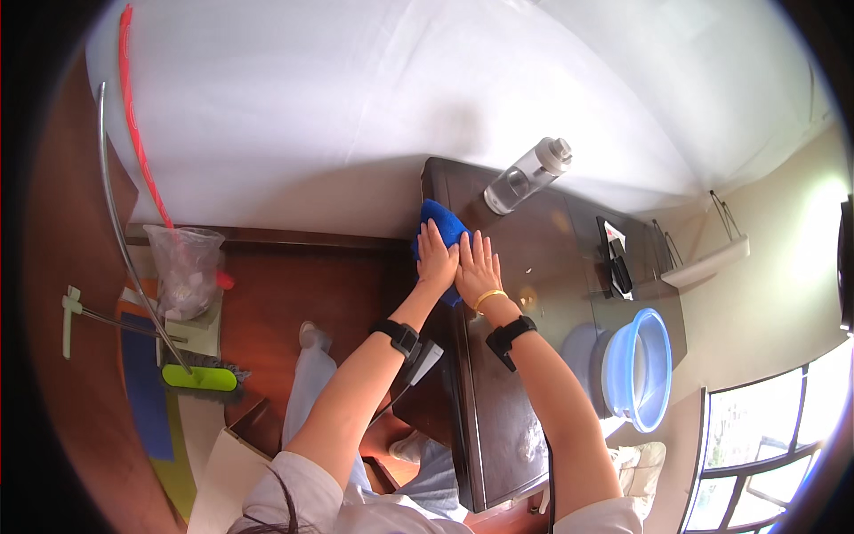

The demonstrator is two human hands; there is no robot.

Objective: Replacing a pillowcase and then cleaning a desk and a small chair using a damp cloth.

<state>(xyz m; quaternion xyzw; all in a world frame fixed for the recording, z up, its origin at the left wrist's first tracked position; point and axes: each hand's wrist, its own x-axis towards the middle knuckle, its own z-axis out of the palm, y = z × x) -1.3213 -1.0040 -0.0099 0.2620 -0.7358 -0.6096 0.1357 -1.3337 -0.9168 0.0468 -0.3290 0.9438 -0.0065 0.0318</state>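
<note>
A blue cloth (442,215) lies over the left edge of a dark wooden tabletop (514,267), near its far corner. My left hand (437,260) presses flat on the cloth, fingers extended. Beside it, thumb side touching, my right hand (479,270) rests with fingers spread over the cloth's right edge and the tabletop; a gold-coloured bracelet (490,300) circles its wrist. Both forearms wear black straps. Beyond my hands stands a clear water bottle (527,177) with a grey lid. Small light specks lie on the wood to the right of my right hand.
A blue plastic basin (637,370) stands at the tabletop's right, with a black object (619,267) beyond it. At left are a clear plastic bag (183,274), a green-headed brush (199,378) and an open cardboard box (227,474). A white wall (300,133) rises behind.
</note>
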